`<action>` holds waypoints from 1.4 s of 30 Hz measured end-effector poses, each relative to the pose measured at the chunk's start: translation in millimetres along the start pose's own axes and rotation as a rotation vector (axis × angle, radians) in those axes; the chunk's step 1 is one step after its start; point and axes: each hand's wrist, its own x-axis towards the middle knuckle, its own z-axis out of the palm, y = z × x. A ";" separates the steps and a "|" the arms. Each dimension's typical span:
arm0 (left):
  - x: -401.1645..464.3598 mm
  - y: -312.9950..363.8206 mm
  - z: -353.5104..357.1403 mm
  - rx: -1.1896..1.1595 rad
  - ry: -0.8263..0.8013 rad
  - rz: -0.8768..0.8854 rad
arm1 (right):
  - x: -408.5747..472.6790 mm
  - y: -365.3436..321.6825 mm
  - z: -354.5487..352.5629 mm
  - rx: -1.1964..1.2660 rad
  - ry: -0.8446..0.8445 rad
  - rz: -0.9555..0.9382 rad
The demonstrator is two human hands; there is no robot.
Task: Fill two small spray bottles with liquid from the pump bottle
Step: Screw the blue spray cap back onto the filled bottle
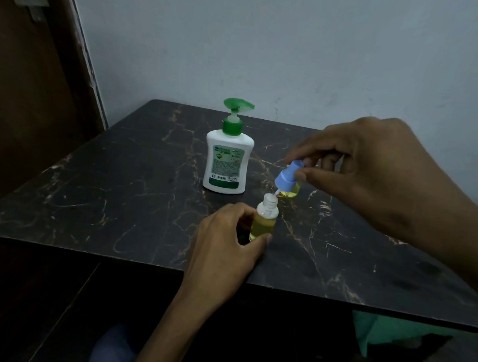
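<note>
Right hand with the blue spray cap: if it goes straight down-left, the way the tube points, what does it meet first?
Most likely the open neck of the small spray bottle gripped by the left hand; the cap's tube tip sits at its mouth.

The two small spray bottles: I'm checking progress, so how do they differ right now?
The near bottle is gripped by the left hand, neck open; the far bottle stands untouched, mostly hidden behind the blue spray cap that the right hand holds. Both hold yellowish liquid.

A black marble-patterned table stands against a pale wall beside a brown door.
</note>
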 end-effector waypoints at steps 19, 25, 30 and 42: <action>0.4 -2.1 2.0 0.007 0.008 -0.001 | 14.0 -6.2 21.8 -0.100 -0.160 -0.022; 0.1 -1.2 1.8 0.011 0.008 0.000 | 16.2 -6.0 22.0 -0.115 -0.183 -0.005; 0.3 -0.8 1.7 0.026 0.009 -0.001 | 19.0 -4.3 21.0 -0.141 -0.192 -0.010; -0.3 -1.1 0.9 0.047 0.011 0.009 | 28.7 -7.2 20.5 -0.221 -0.234 -0.062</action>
